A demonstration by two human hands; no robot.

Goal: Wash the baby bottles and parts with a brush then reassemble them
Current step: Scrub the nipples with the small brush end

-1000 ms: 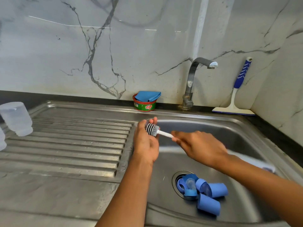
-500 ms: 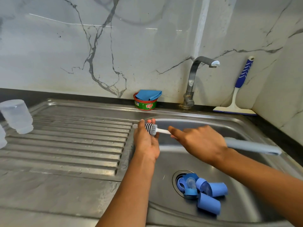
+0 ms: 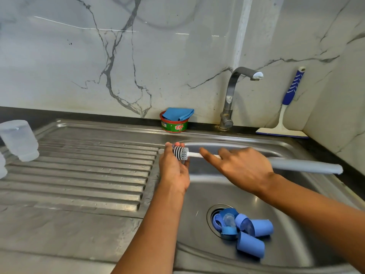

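Observation:
Over the left rim of the sink (image 3: 296, 254), my left hand (image 3: 173, 171) curls its fingers round the ribbed head of the bottle brush (image 3: 180, 153). It seems to grip a small clear part there, mostly hidden by the fingers. My right hand (image 3: 241, 169) holds the brush's shaft with the index finger stretched along it. The grey handle (image 3: 306, 166) sticks out to the right. Blue caps (image 3: 260, 227), a collar and a clear teat (image 3: 228, 220) lie heaped on the drain. Two clear bottles (image 3: 18, 140) stand upside down at the far left of the draining board.
The ribbed draining board (image 3: 88, 171) lies to the left. The tap (image 3: 237, 86) is behind the basin with no water running. A green soap tub with a blue cloth (image 3: 174, 121) sits at the back edge. A blue-handled squeegee (image 3: 284, 115) leans in the right corner.
The brush's grey handle has swung up from low right to nearly level. Both hands have stayed by the sink's left rim, and the brush head has shifted a little inside my left hand.

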